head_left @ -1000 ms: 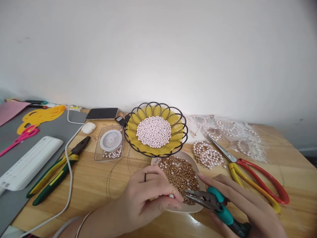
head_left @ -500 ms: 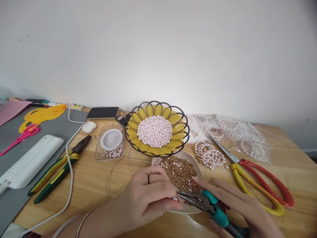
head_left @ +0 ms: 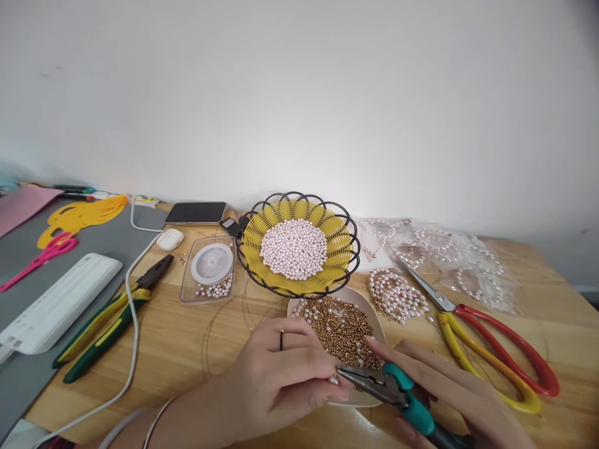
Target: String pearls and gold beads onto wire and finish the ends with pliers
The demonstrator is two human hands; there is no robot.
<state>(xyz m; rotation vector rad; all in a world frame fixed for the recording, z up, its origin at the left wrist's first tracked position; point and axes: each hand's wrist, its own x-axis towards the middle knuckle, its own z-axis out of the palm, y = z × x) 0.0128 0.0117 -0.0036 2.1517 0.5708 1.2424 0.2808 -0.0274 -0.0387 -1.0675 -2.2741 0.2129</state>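
Between the thumb and fingers of my left hand (head_left: 290,368) a small pearl bead (head_left: 334,379) is pinched, partly hidden by the fingertips. My right hand (head_left: 453,386) is wrapped round teal-handled needle-nose pliers (head_left: 379,383). The jaw tips touch or nearly touch the left fingertips just above the bead; whether they grip anything is too small to tell. Under both hands is a pale plate (head_left: 375,305) with gold beads (head_left: 344,327) and a few pearls. Thin wire (head_left: 209,330) curves over the table left of the plate.
Behind the plate stands a yellow basket (head_left: 344,246) of pearl beads. Strung pearls (head_left: 397,296) and red-yellow scissors (head_left: 447,305) lie right, before bagged strands (head_left: 468,262). On the left are a spool box (head_left: 187,290), green-yellow pliers (head_left: 115,318), a white cable (head_left: 133,349) and a power strip (head_left: 65,302).
The view has shifted very slightly. Both hands stay together with the bead and the pliers; the bead shows a little more at the left fingertips.
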